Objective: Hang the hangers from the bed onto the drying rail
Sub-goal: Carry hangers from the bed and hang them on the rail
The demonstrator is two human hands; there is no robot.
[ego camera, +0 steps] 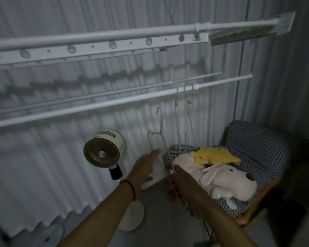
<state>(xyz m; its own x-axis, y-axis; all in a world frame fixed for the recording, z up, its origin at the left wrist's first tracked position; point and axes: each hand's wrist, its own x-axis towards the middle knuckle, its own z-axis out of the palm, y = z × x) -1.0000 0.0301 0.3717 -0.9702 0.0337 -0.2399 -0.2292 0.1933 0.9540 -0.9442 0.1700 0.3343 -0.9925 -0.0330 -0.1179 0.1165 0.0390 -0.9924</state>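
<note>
Reaching forward and up, both hands work below the drying rail (pixel 114 102), a white bar that runs across the pleated curtain (pixel 43 166). The left hand (pixel 146 166) has its fingers extended and relaxed; it touches or steadies the lower wire of a loose white hanger (pixel 157 132). The right hand (pixel 177 177) is seen from the back, and it appears to pinch a bundle of thin wire at its fingertips, but the blur hides the exact grip, so I cannot tell for sure. The loose hanger stands upright with its hook uppermost, below the rail and not yet on it. This orientation suits lifting the hook over the bar in one motion.

Three or so hung hangers (pixel 185 113) already sit on the rail near its right end, close together beside a white collar on the bar. Judged from this, the task is partly complete.

The bed (pixel 268 150) lies at the lower right, covered in a dark checked fabric. A pink soft toy (pixel 227 177) and a yellow soft toy (pixel 216 155) rest on it. Whether more hangers remain there cannot be determined.

A round fan (pixel 103 148) is mounted near the curtain, left of the hands. A second, heavier rack (pixel 96 43) with holes along its length hangs higher. The room is dim, and the floor (pixel 161 220) is grey.
</note>
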